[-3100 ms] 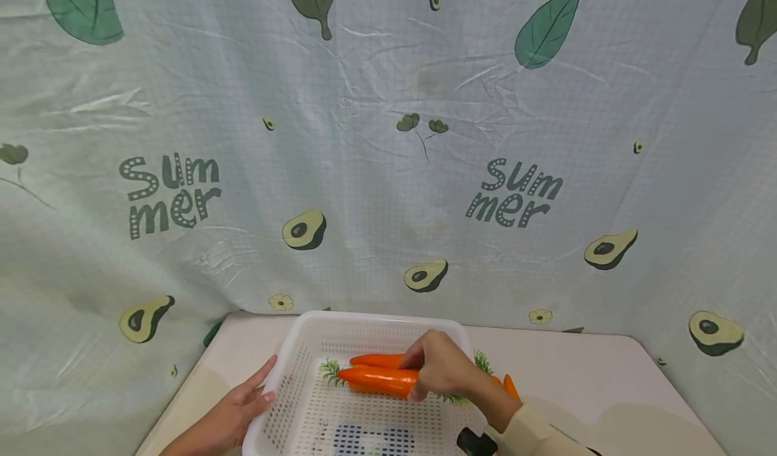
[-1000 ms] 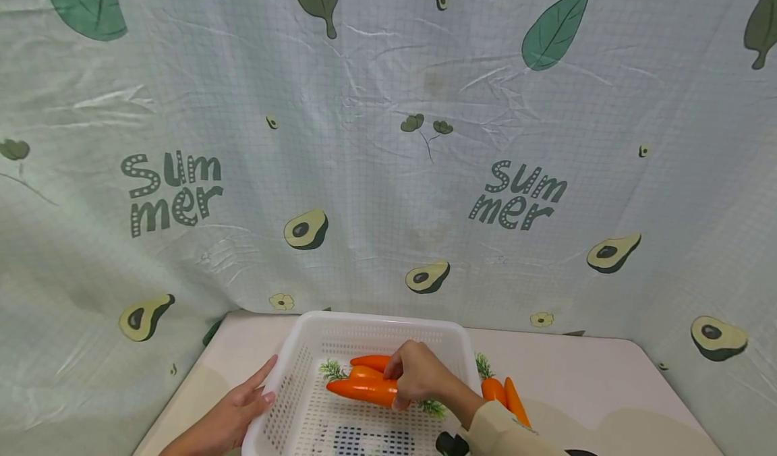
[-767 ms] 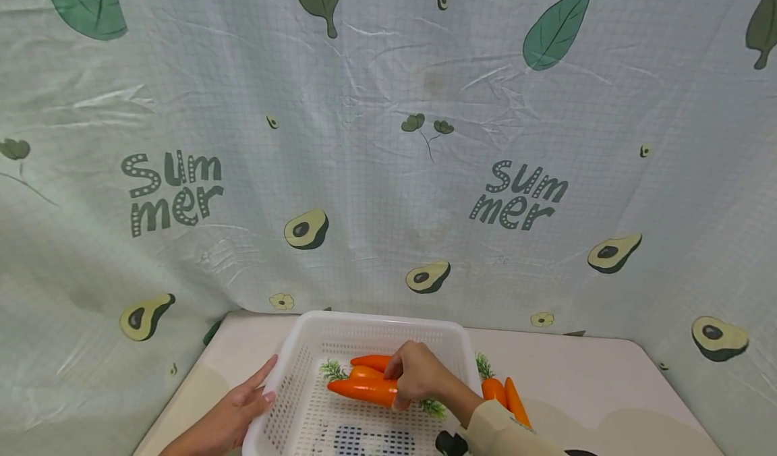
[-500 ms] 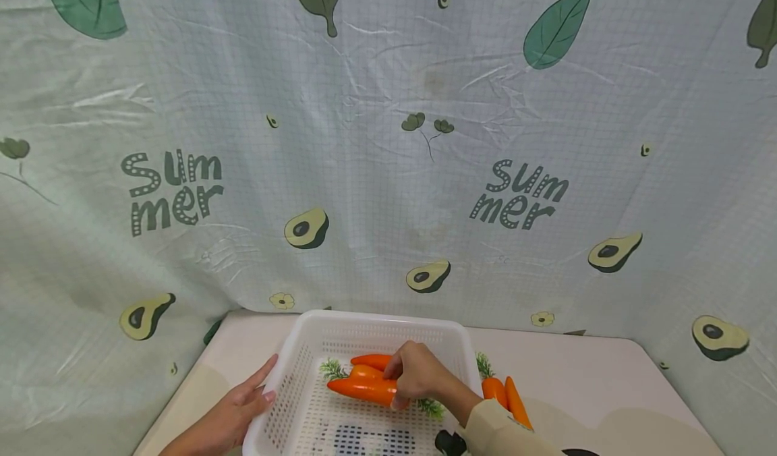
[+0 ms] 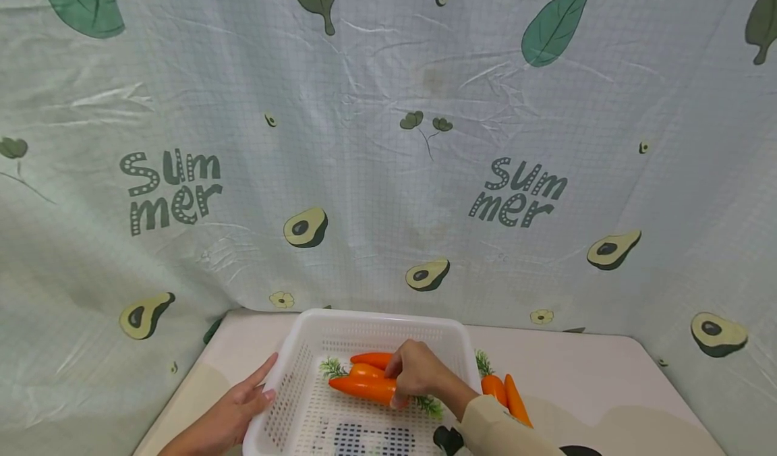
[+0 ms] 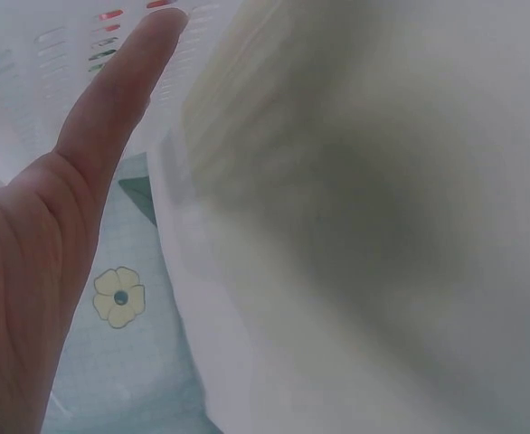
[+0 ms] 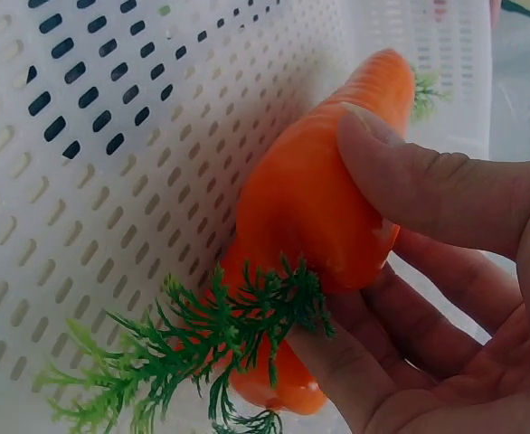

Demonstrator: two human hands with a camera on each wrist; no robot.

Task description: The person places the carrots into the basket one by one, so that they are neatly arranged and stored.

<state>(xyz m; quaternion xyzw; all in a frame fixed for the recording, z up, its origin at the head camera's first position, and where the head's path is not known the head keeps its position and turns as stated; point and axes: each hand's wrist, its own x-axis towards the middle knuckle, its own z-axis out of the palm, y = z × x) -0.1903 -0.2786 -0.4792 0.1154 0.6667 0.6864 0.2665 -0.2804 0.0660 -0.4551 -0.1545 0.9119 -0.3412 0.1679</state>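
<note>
A white perforated plastic basket (image 5: 388,318) stands on the table. My left hand (image 5: 231,412) rests against its left wall, fingers extended; the left wrist view shows one straight digit (image 6: 111,108) lying along the holes. Inside the basket, my right hand (image 5: 419,376) grips an orange carrot (image 5: 361,388) with green artificial-looking fronds (image 7: 211,325). The right wrist view has the thumb on top of this carrot (image 7: 306,199) and fingers beneath. Right behind it lie another carrot (image 5: 366,370) and a third one (image 5: 371,359), both partly hidden by the hand.
Outside the basket's right wall, two more carrots (image 5: 494,388) lie on the pale table (image 5: 564,361), partly covered by the sleeve. A printed curtain (image 5: 376,173) hangs behind the table. A dark rounded object (image 5: 579,450) shows at the bottom edge.
Since about three seconds ago, my right hand and its carrot have come nearer and slightly left, uncovering the carrot behind and those outside. Over the last second both hands stay almost still.
</note>
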